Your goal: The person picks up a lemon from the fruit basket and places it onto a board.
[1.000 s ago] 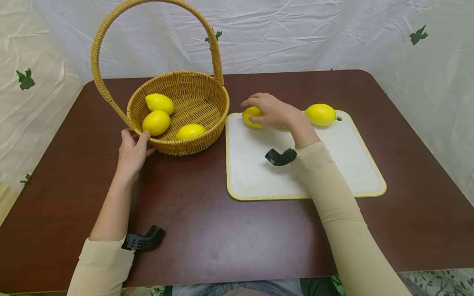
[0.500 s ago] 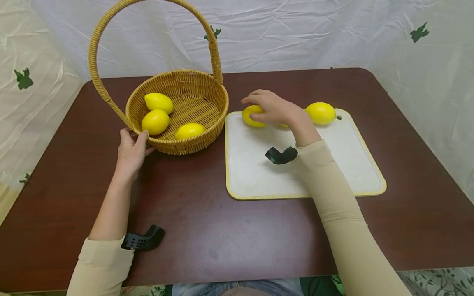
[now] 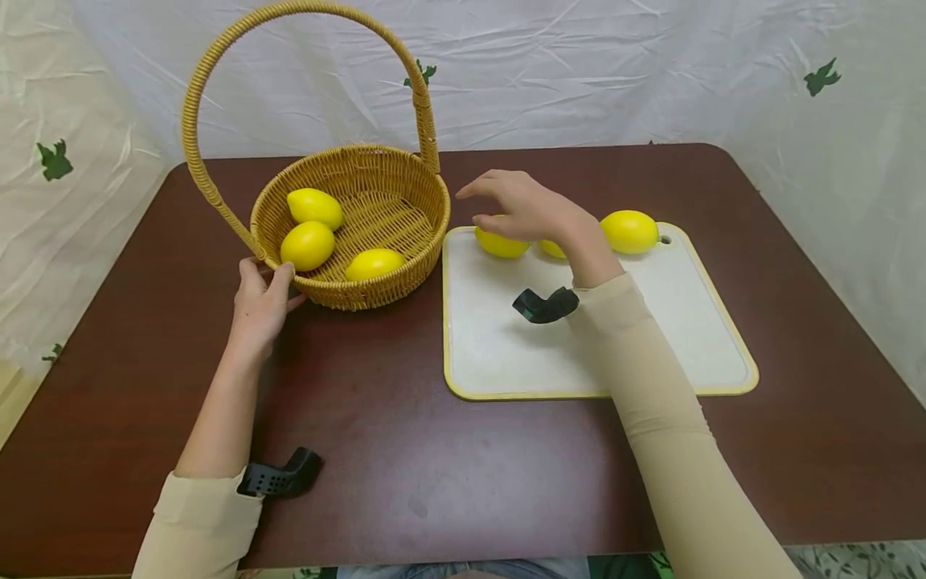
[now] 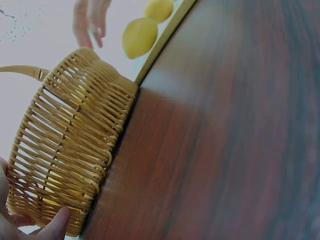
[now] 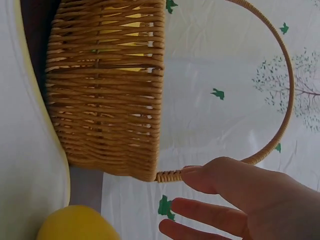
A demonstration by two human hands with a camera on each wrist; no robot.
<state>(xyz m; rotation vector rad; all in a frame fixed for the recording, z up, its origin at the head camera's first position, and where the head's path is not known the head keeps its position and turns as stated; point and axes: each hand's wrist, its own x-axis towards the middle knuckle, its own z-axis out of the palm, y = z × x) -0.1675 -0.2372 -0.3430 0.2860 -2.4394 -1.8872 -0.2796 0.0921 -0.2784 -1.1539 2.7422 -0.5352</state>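
My left hand [image 3: 260, 310] grips the near left rim of a round wicker basket [image 3: 354, 296] with a tall arched handle. Inside the basket lie a lemon [image 3: 315, 209] at the back left, another lemon [image 3: 307, 245] just in front of it and a third lemon [image 3: 374, 264] by the near wall. Over the far edge of a white cutting board [image 3: 521, 346] hovers my right hand [image 3: 538, 209], fingers apart and holding nothing. Below its thumb sits a lemon [image 3: 502, 244]; the wrist partly hides a second lemon [image 3: 553, 248]. A further lemon [image 3: 630, 232] lies to the right.
The brown wooden table [image 3: 405, 450] carries the basket at left and the yellow-edged board at right. A white curtain [image 3: 579, 72] with green leaf shapes hangs behind the table. Each wrist bears a black camera mount [image 3: 282, 474].
My right hand has lifted off the leftmost lemon on the board, which now shows beneath the thumb. The left hand keeps its hold on the basket rim. The head view has tilted slightly.
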